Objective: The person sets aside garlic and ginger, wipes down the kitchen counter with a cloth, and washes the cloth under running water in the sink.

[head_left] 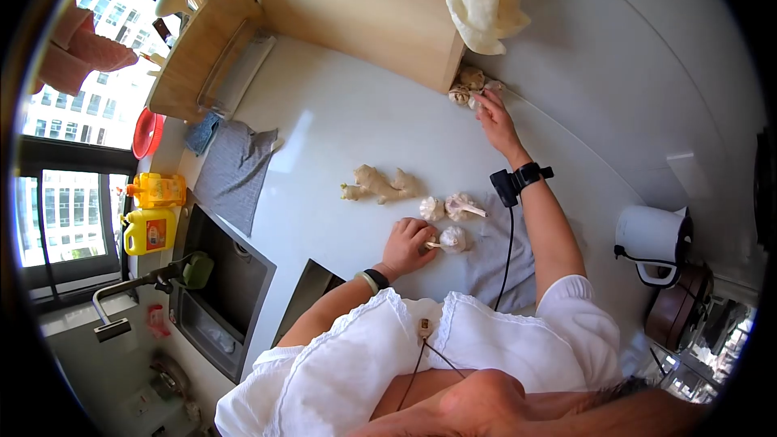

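On the light counter, my left hand [409, 248] rests with curled fingers at the stem of a white garlic bulb [454, 239]. Two more garlic bulbs lie just above it, a round one [431, 209] and one with a long stem [461, 206]. A knobbly ginger root [379, 184] is farther left. My right arm stretches to the far corner, where my right hand [497, 120] has its fingers closed at a small pile of garlic bulbs [469, 85] beside the wooden cabinet. Its fingertips partly hide the bulb they touch.
A grey cloth [494, 255] lies under my right arm, another grey cloth [236, 166] by the sink [263, 275]. A wooden cabinet [364, 16] borders the far side. Yellow bottles [150, 231] stand near the window; a white kettle [651, 239] is at right. A cable hangs from my right wrist.
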The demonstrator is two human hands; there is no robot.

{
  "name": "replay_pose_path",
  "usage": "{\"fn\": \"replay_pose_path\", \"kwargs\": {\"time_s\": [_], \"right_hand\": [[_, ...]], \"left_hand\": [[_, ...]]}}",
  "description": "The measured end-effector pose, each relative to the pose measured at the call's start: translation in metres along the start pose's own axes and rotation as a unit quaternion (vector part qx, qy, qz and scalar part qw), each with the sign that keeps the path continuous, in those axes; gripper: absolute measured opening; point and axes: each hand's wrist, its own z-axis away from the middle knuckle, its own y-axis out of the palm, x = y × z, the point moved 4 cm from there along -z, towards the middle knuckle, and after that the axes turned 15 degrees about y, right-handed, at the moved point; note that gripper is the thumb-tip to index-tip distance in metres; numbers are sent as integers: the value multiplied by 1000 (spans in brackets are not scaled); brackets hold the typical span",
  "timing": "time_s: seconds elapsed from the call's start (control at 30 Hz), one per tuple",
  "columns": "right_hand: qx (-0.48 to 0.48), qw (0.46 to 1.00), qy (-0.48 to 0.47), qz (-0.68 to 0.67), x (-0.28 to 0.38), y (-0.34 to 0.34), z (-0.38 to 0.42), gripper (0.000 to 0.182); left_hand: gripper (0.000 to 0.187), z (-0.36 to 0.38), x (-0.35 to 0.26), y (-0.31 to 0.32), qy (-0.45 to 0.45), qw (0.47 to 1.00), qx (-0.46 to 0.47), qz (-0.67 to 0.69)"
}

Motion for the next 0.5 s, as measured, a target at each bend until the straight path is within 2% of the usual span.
{"fn": "replay_pose_path", "kwargs": {"time_s": [0.17,0.33,0.5], "right_hand": [[53,982,129,-128,11,5,4,36],[81,963,156,-204,26,-9,36,37],[77,949,192,-237,47,-41,127,37]], "left_hand": [[43,-1,-1,-2,-7,1000,11,7],[41,0,-1,-2,1,1000,7,3],[40,1,-3,-3,5,1000,0,-1]]}}
